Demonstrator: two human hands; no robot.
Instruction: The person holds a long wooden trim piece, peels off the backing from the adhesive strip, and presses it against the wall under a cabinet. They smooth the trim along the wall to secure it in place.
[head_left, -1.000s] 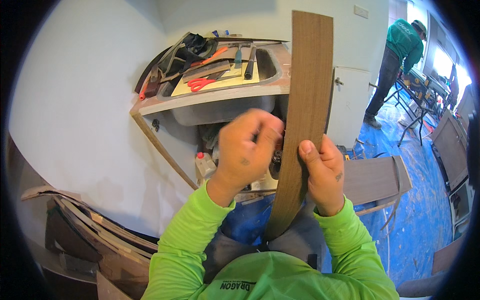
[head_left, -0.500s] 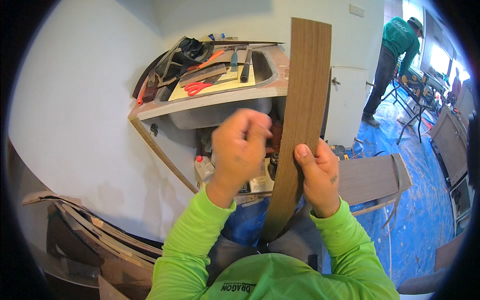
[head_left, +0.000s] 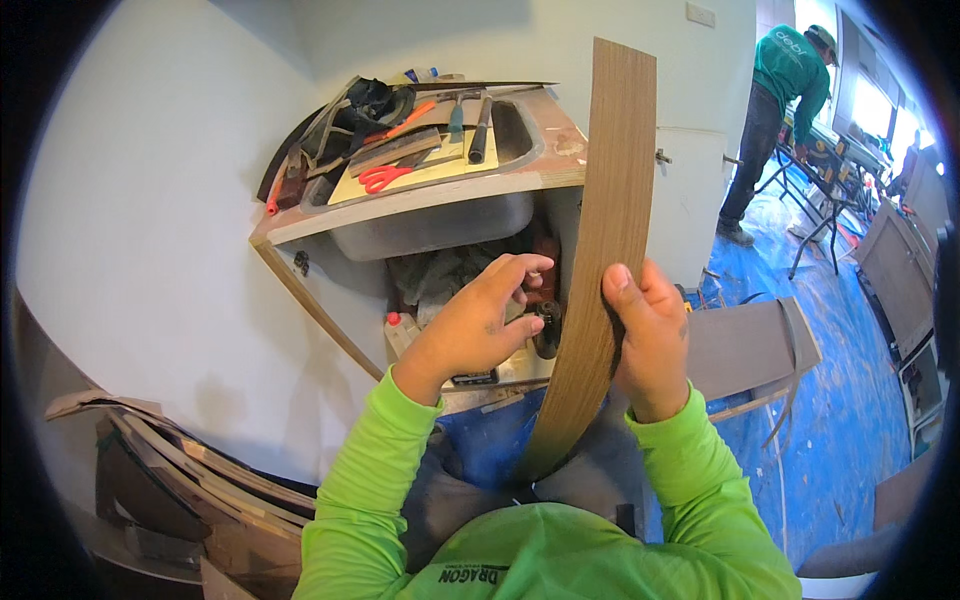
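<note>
One long, flat brown wood-grain strip (head_left: 618,170), one pair of red-handled metal scissors (head_left: 383,179), one white red-capped plastic bottle (head_left: 404,336), two bare hands! The strip rises between them, its right edge inside the right hand (head_left: 648,315), which pinches it, thumb across the front. The left hand (head_left: 490,312), half-open, fingers loosely curved, grips nothing, just beside the strip's left edge.

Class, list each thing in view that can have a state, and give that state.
Wood-grain strip: upright, lower part curved
Left hand: open, apart from the strip
Right hand: closed on the strip
Red-handled scissors: lying down, blade opening unclear
White jug: capped
Sink basin: partly covered
Blue floor sheet: spread out, wrinkled
</note>
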